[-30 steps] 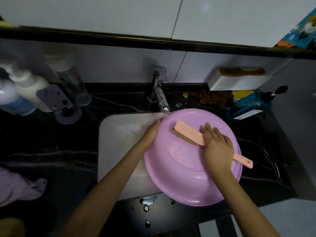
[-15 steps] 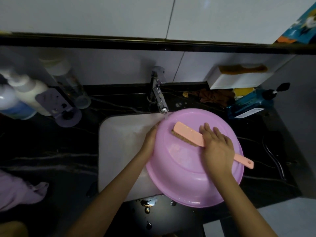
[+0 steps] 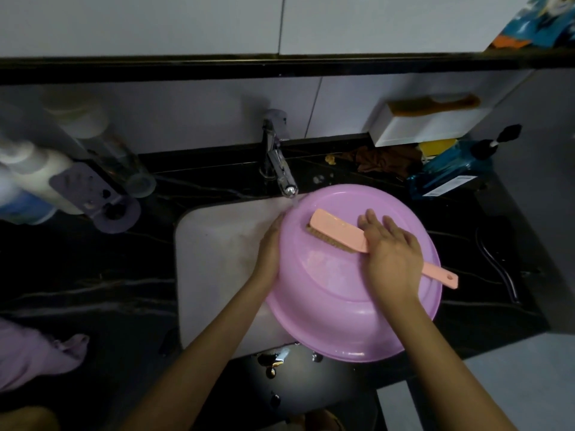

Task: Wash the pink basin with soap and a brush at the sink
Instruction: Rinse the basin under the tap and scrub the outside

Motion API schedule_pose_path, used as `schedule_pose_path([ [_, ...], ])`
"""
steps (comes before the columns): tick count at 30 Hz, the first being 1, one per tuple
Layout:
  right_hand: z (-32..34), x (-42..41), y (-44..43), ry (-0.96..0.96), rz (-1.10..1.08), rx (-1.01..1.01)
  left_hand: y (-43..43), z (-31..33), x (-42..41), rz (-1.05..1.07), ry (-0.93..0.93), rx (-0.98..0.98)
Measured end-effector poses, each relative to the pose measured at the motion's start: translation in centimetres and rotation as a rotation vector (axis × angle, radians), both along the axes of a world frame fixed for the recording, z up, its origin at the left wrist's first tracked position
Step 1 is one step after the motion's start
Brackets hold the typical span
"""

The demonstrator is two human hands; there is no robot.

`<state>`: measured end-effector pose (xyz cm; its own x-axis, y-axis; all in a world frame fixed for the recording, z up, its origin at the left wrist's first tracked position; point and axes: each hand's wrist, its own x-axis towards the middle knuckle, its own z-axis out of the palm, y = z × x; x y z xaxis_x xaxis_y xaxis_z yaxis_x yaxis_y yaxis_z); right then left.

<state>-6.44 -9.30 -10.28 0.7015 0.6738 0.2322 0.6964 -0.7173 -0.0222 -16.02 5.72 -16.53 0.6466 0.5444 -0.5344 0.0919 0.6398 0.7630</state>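
**Clerk:** Position of the item under wash?

**Inspector:** The pink basin (image 3: 351, 306) lies bottom up over the right half of the white sink (image 3: 217, 259). Its rim overhangs the counter at the right and at the front. The tap (image 3: 278, 169) runs water onto the basin's far left edge.

**Clerk:** And the brush?

**Inspector:** The brush (image 3: 336, 231) lies bristles down on the upturned base. Its long axis runs diagonally: the bristle head points far-left toward the tap, and the handle end with its hanging hole points near-right, past the basin's rim.

**Clerk:** The hands?

**Inspector:** The right hand (image 3: 393, 259) is closed over the middle of the handle, with the fingers reaching across its far edge. The thumb is hidden. The left hand (image 3: 270, 247) grips the basin's left rim, fingers wrapped under the edge.

**Clerk:** Surface and room?

**Inspector:** The black veined counter (image 3: 93, 275) carries water drops (image 3: 273, 362) in front of the sink. On the left stand white bottles (image 3: 34, 175) and a purple holder (image 3: 93, 194), with a lilac cloth (image 3: 31, 359) at the near left. To the right of the tap lie a brown rag (image 3: 382, 160) and a blue pump bottle (image 3: 451, 169). A white wall shelf (image 3: 420, 129) holds an orange brush (image 3: 432, 105). The wall (image 3: 140, 23) is pale tile and the lighting is dim.
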Motion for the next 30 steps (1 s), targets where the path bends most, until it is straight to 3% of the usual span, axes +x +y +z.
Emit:
schedule_pose_path([
  [5,-0.1,0.0,0.0,-0.016,-0.004,0.015,3.0,1.1,2.5,-0.120,0.001,0.165],
  [9,-0.2,0.0,0.0,-0.029,-0.006,0.025,2.7,1.2,1.8,-0.095,0.046,-0.019],
  [14,-0.3,-0.1,0.0,-0.035,-0.020,0.039,-1.0,0.9,-1.4,0.056,0.055,-0.068],
  [19,-0.2,0.0,0.0,0.004,-0.019,0.028,-3.0,-1.9,-7.1,-0.159,0.167,0.217],
  [23,0.0,0.0,-0.1,0.020,-0.015,0.043,-1.4,-2.0,-8.4,-0.015,0.389,0.347],
  [25,0.2,-0.1,0.0,0.043,-0.019,0.041,-1.0,-2.2,-7.8,-0.075,0.423,0.169],
  [27,0.5,0.0,0.0,0.062,-0.014,0.016,-1.4,-2.0,-7.0,-0.138,0.336,-0.049],
  [30,1.4,0.2,-0.3,0.164,0.020,-0.054,-1.6,-2.0,-6.9,0.026,0.306,-0.146],
])
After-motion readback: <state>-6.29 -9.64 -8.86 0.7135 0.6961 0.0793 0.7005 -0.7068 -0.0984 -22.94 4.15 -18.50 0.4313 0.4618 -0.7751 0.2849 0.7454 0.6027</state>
